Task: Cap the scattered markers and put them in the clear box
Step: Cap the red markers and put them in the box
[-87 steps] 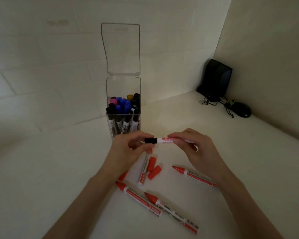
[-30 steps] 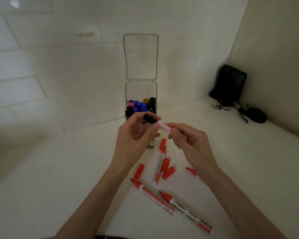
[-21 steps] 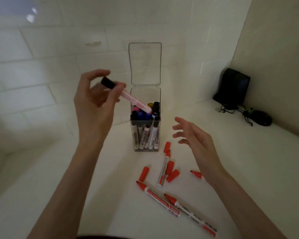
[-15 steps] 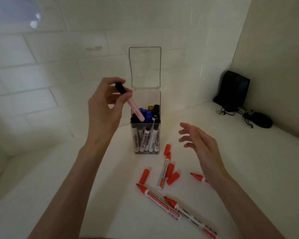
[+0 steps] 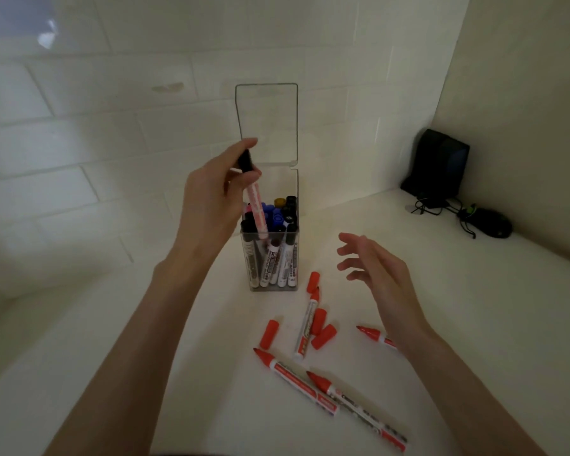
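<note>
A glossy white tiled wall meets a smooth, matte white counter (image 5: pixel 46 373) in a corner, and everything here is placed by the clear box (image 5: pixel 277 182), a tall, narrow case of hard plastic whose hinged lid (image 5: pixel 266 120) stands upright behind its mouth. Left of the box, the left hand (image 5: pixel 211 199) pinches a black-capped marker (image 5: pixel 255 205) by its cap end. The pale, red-printed barrel angles down with its lower end just inside the box's mouth, among tightly packed black, blue, pink and yellow caps. That crowding is the likely trouble: the barrel could jam on a neighbouring cap, and a sideways push might tip so slim a box. In front of the box lie four loose red caps (image 5: pixel 269 334), stubby cylinders, among four uncapped red markers (image 5: pixel 293 380). Being round and slick, these may roll if brushed, and the bare nibs could mark the counter. Right of the box the right hand (image 5: pixel 375 274) hovers with fingers spread, holding nothing. Far right of the box sit a black boxy device (image 5: pixel 441 162) and a corded computer mouse (image 5: pixel 491 222)
</note>
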Action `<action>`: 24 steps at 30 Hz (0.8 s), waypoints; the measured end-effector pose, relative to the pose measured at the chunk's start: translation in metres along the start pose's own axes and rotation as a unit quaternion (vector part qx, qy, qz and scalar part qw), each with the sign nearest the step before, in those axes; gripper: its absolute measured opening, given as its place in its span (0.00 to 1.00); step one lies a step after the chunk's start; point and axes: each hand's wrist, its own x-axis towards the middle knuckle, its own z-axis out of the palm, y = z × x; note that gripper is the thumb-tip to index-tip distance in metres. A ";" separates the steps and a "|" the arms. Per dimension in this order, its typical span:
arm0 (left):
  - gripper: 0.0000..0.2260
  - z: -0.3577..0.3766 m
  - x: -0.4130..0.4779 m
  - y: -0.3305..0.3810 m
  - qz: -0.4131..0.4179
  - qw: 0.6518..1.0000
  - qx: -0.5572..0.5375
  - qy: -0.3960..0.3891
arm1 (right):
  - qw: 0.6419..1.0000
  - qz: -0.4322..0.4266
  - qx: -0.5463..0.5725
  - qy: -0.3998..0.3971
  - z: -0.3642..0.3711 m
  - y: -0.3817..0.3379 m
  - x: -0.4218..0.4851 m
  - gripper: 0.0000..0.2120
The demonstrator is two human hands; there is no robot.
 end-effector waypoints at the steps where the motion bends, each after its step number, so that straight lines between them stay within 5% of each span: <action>1: 0.18 0.003 0.001 -0.001 0.003 0.999 0.019 -0.033 | 1.000 0.000 -0.003 -0.001 0.000 0.000 0.000 0.16; 6: 0.15 0.016 -0.017 -0.024 0.055 0.985 0.110 -0.117 | 1.000 -0.002 -0.006 -0.002 -0.002 0.002 0.000 0.16; 14: 0.15 0.015 -0.059 -0.061 0.179 0.959 0.210 -0.062 | 1.000 -0.003 -0.015 -0.011 -0.003 0.004 0.004 0.16; 19: 0.15 0.011 -0.077 -0.044 0.138 0.979 0.136 0.059 | 0.974 -0.048 -0.213 -0.064 -0.018 0.016 0.011 0.07; 24: 0.07 0.011 -0.126 -0.025 0.064 0.988 0.069 -0.119 | 0.907 -0.083 -0.385 -0.152 -0.032 0.032 0.013 0.09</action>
